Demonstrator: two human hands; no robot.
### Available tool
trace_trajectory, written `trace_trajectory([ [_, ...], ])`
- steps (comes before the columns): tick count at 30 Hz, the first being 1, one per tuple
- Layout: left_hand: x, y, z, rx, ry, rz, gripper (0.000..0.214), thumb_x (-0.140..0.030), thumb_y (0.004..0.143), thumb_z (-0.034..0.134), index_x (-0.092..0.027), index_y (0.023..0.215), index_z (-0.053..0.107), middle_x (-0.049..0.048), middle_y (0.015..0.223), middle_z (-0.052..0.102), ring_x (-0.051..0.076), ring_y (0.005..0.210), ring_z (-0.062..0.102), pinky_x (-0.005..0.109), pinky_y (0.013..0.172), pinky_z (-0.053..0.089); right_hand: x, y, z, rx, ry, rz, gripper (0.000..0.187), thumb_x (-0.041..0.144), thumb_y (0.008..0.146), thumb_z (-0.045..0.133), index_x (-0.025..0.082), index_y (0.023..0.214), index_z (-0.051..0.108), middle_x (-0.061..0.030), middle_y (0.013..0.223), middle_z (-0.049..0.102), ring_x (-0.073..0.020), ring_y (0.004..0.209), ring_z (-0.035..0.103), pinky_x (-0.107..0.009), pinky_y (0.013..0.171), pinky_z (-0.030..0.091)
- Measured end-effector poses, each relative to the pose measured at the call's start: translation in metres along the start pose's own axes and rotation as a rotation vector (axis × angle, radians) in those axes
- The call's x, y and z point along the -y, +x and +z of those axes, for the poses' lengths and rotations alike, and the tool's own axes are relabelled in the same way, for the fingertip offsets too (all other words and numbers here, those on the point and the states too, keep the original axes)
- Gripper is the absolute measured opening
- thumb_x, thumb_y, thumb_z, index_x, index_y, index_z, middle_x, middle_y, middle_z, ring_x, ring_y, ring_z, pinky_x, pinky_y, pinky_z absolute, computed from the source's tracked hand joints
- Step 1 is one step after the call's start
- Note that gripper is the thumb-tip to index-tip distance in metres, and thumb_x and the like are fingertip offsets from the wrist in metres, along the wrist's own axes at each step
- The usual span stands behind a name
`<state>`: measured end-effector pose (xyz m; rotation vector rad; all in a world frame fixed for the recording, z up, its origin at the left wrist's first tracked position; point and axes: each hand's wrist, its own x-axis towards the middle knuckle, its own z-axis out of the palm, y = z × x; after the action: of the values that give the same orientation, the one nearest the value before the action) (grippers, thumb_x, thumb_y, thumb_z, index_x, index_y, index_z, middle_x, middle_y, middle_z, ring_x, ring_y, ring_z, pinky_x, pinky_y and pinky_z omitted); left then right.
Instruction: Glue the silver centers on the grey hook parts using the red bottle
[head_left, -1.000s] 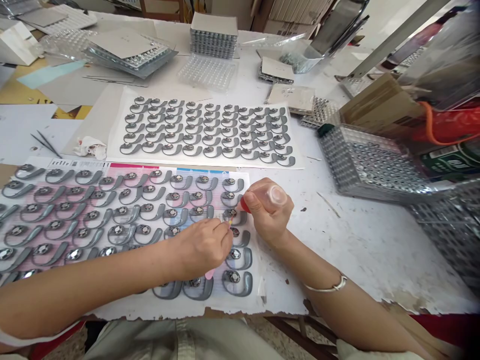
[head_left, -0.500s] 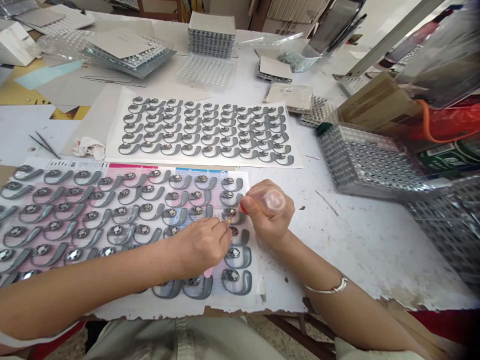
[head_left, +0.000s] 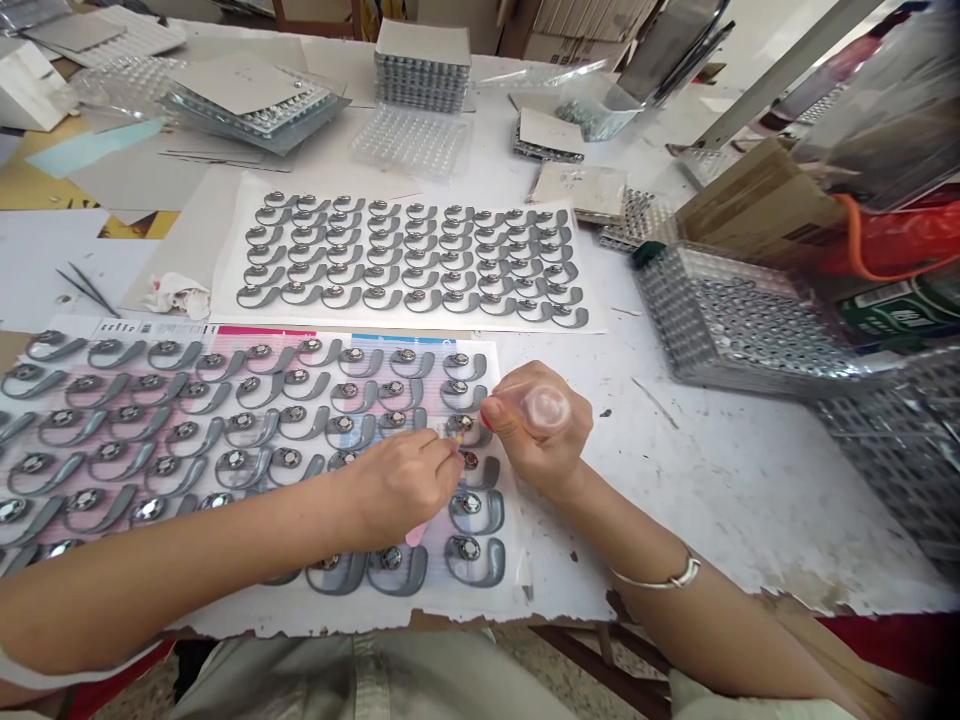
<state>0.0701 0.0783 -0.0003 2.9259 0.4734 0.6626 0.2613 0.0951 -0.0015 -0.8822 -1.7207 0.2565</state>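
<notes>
My left hand (head_left: 405, 487) is closed on a thin pink-handled stick tool (head_left: 415, 535). Its yellowish tip is at a grey curved piece with a round, shiny stone (head_left: 465, 424) in the right-hand column of the near sheet (head_left: 510, 585). Beside that column, my right hand (head_left: 559, 450) is wrapped around a soft, clear squeeze bottle (head_left: 547, 408), with its round base towards me. A bit of red shows by the right thumb, near the same piece. Rows of similar grey pieces lie under and around my left forearm, which hides some of them.
Behind, a second white sheet (head_left: 592, 318) carries more grey pieces. Tweezers (head_left: 88, 287) and crumpled tissue (head_left: 178, 297) lie at left. Clear trays of shiny stones (head_left: 750, 320) are stacked at right, near a cardboard box (head_left: 765, 210). More trays (head_left: 421, 75) stand at the back.
My right hand and the bottle have shifted very slightly to the right. My left hand stays at the same piece, the tool's pink end tilting a little left.
</notes>
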Motion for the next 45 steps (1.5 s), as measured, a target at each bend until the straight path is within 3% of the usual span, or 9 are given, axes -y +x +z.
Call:
trace_trajectory([
  [12, 0.001, -0.002, 0.0, 0.016, -0.036, -0.032, 0.02, -0.003, 0.083, 0.042, -0.005, 0.089, 0.061, 0.0188, 0.091, 0.066, 0.022, 0.077, 0.061, 0.035, 0.067, 0.058, -0.001, 0.003, -0.003, 0.047, 0.053, -0.069, 0.014, 0.01, 0.077, 0.068, 0.017, 0.07, 0.058, -0.0019, 0.06, 0.057, -0.0134, 0.058, 0.052, -0.029, 0.051, 0.044],
  [25, 0.008, -0.002, -0.003, 0.024, -0.178, -0.073, 0.023, -0.002, 0.078, 0.045, -0.006, 0.096, 0.06, 0.0175, 0.095, 0.067, 0.023, 0.083, 0.063, 0.034, 0.074, 0.057, -0.005, 0.001, -0.007, -0.004, 0.102, 0.045, 0.018, 0.018, 0.081, 0.065, 0.018, 0.065, 0.057, -0.0021, 0.06, 0.057, -0.0151, 0.057, 0.054, -0.032, 0.053, 0.045],
  [35, 0.008, -0.003, -0.001, -0.024, -0.185, -0.073, 0.025, -0.001, 0.077, 0.044, -0.007, 0.095, 0.06, 0.0162, 0.094, 0.067, 0.021, 0.081, 0.063, 0.032, 0.072, 0.057, -0.006, -0.002, -0.004, -0.004, 0.128, 0.018, 0.016, 0.011, 0.078, 0.067, 0.017, 0.066, 0.06, -0.0023, 0.059, 0.058, -0.0147, 0.059, 0.054, -0.032, 0.054, 0.045],
  [45, 0.013, 0.001, -0.009, 0.084, -0.294, -0.167, 0.028, -0.004, 0.079, 0.046, -0.01, 0.101, 0.062, 0.0124, 0.095, 0.069, 0.02, 0.086, 0.065, 0.03, 0.075, 0.056, -0.001, -0.001, -0.005, 0.024, 0.075, 0.004, 0.014, 0.014, 0.079, 0.066, 0.017, 0.067, 0.06, -0.003, 0.061, 0.059, -0.0143, 0.058, 0.054, -0.03, 0.051, 0.045],
])
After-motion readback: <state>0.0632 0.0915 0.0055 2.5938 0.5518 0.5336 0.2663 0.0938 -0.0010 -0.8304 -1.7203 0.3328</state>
